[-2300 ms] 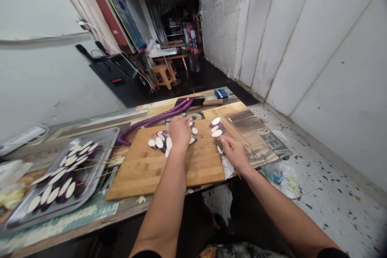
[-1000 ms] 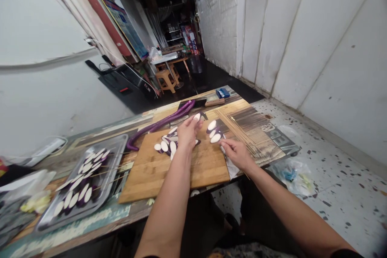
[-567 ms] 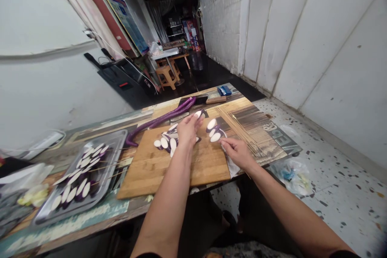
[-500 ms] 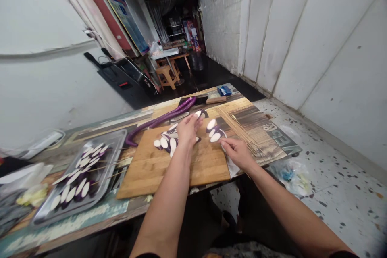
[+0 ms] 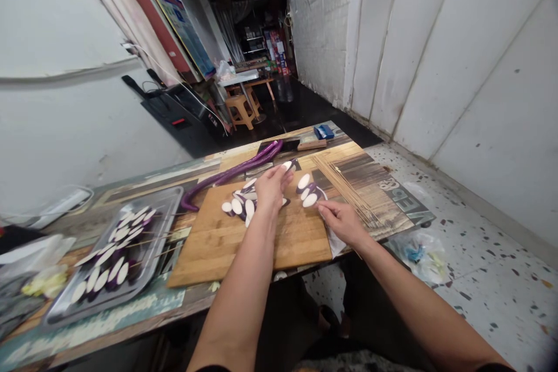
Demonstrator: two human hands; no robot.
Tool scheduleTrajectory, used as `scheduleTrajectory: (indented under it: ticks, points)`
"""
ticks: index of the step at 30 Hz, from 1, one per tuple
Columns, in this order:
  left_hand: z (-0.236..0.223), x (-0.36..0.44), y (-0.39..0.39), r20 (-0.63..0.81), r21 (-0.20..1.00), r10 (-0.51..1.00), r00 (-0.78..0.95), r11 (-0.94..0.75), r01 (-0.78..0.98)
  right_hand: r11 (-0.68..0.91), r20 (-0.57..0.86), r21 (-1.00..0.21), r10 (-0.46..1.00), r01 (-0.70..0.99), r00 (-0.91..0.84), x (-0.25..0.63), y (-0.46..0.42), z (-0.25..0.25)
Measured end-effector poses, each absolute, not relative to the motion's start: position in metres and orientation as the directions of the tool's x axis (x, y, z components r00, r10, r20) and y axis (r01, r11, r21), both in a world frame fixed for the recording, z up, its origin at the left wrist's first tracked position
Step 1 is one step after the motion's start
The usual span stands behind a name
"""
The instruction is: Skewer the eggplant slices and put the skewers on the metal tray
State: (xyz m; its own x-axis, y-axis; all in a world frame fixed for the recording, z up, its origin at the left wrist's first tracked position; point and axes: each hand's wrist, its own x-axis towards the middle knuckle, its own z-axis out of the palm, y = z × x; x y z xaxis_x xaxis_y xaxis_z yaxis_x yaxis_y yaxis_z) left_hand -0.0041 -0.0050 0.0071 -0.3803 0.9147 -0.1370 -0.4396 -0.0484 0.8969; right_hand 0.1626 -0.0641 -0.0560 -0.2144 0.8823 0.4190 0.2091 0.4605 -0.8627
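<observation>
A wooden cutting board (image 5: 226, 241) lies on the table with a heap of purple-skinned eggplant slices (image 5: 238, 206) on its far half. My left hand (image 5: 270, 186) reaches over the heap and pinches one eggplant slice (image 5: 286, 165) at its fingertips. My right hand (image 5: 342, 220) rests at the board's right edge, fingers closed on a thin bamboo skewer (image 5: 325, 215). Three slices (image 5: 305, 189) sit on that skewer just ahead of the hand.
A metal tray (image 5: 165, 200) at the left holds several skewered eggplant slices. Whole long purple eggplants (image 5: 235, 171) lie behind the board. Loose bamboo skewers (image 5: 349, 192) are spread at the right. A cleaver (image 5: 300, 144) and a blue box (image 5: 323, 131) lie at the far edge.
My left hand moved from the middle of the heap to its far right and lifted one slice. The right hand stayed at the board's edge with the skewer.
</observation>
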Motion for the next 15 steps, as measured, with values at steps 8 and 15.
scheduleTrajectory:
  ticks: [8,15]
  points:
    - [0.0059,-0.0042,-0.0045,-0.125,0.898,0.923,-0.363,-0.051,-0.437,0.455,0.415,-0.864,0.886,0.216,-0.206,0.1623,-0.0626,-0.0602]
    - [0.0043,-0.0026,-0.0046,-0.121,0.900,0.931,-0.345,-0.043,-0.433,0.462,0.422,-0.854,0.884,0.238,-0.203,0.1623,-0.0634,-0.0582]
